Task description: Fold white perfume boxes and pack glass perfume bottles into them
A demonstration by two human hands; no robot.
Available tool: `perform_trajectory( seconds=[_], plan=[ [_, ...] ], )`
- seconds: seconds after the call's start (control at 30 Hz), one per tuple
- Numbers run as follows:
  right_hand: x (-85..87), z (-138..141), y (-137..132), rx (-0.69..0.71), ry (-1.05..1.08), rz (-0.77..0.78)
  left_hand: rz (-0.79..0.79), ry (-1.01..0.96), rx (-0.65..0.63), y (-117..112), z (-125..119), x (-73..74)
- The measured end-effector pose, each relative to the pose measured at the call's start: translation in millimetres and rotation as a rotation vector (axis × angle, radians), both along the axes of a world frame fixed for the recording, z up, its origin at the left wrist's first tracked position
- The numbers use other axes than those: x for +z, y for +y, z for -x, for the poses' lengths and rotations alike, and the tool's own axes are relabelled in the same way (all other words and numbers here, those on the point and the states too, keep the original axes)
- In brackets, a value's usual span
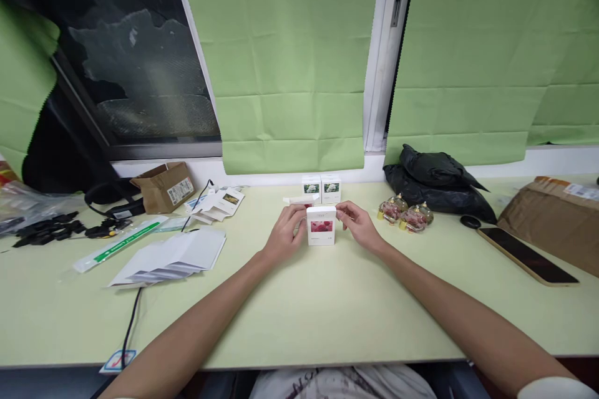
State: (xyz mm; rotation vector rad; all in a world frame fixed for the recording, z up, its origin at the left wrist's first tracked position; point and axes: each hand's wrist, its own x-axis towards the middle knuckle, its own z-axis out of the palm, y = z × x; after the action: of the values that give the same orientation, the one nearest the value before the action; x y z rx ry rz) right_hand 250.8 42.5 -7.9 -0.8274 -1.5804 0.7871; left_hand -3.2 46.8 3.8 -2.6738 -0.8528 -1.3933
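Your forearms reach over the table (299,318) to a white box (321,225) standing upright at its middle. It looks closed; two similar boxes (321,188) stand finished behind it, and small bottles (405,213) wait to the right. Your left hand (284,234) curls fingers against the box's left side; your right hand (358,224) pinches its top right corner.

No wording legible anywhere, small white box (321,226) with a red picture and print too tiny to read, shipping label on the cardboard box (165,187) blurred, green-striped packet (119,244) lettering unreadable.
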Motion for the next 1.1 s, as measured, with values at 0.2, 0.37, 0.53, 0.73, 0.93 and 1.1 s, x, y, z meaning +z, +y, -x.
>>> perform_trajectory(
  seconds=[0.2, 0.37, 0.53, 0.73, 0.93, 1.1],
  plan=[
    [-0.1, -2, 1, 0.010, -0.016, 0.005, -0.039, -0.021, -0.006, 5, 2, -5.0],
    [1.1, -4, 2, 0.035, -0.037, 0.012, -0.030, -0.020, -0.031, 7, 5, -6.0],
    [4.6, -6, -2, 0.005, -0.120, -0.058, 0.078, -0.086, -0.078, 3, 7, -3.0],
    [7.9, -7, -10, -0.061, -0.283, -0.241, 0.137, -0.179, -0.075, -4, 0, 1.9],
    [9.0, -2, -18, -0.120, -0.410, -0.360, 0.065, -0.147, -0.035, -2, -5, -1.3],
    [5.9, -1, -18, -0.128, -0.451, -0.371, 0.030, -0.138, -0.034, 0, -5, -3.7]
  ],
)
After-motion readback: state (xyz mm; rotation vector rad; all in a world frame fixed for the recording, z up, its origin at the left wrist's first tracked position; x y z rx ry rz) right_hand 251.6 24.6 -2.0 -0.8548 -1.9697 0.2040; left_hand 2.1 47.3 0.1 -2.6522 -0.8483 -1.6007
